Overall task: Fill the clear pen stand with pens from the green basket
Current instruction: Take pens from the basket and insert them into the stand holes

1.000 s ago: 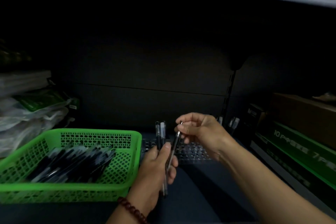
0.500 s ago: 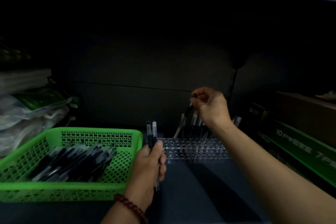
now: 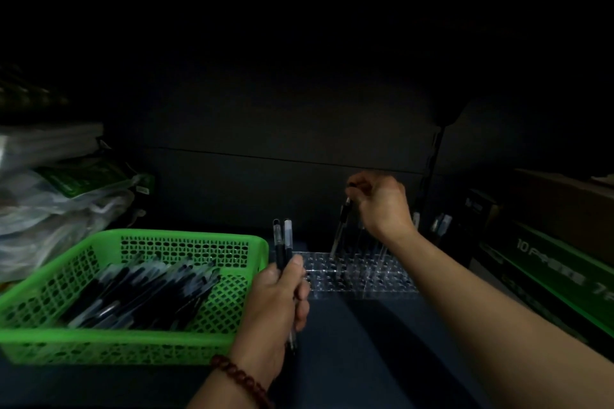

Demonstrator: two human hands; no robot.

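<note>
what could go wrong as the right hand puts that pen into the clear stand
1. The pen in the right hand leans, and the clear pen stand is hard to see in the dim light, so its tip may miss a hole or jam.
2. The right wrist is close to the standing pens behind it and could knock them.
3. The left hand grips two pens by their lower part, so one might slip.
</note>
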